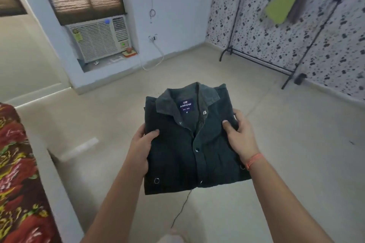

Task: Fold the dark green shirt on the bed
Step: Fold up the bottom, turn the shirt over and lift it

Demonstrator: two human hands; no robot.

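The dark green shirt (pixel 189 144) is a folded square, collar away from me, with a blue label showing inside the neck. It is held up in the air over the floor, not on the bed. My left hand (pixel 142 144) grips its left edge, thumb on top and fingers underneath. My right hand (pixel 240 134) grips the right edge the same way, with an orange thread on the wrist. A loose dark thread hangs from the shirt's bottom edge. The bed (pixel 17 173), with a red flowered cover, shows at the far left.
A window air conditioner (pixel 100 39) sits in the far wall under a blind. A black clothes rack (pixel 292 69) with a lime green garment (pixel 284 0) stands at the right against a spotted curtain. A white cable (pixel 158 55) trails onto the beige floor.
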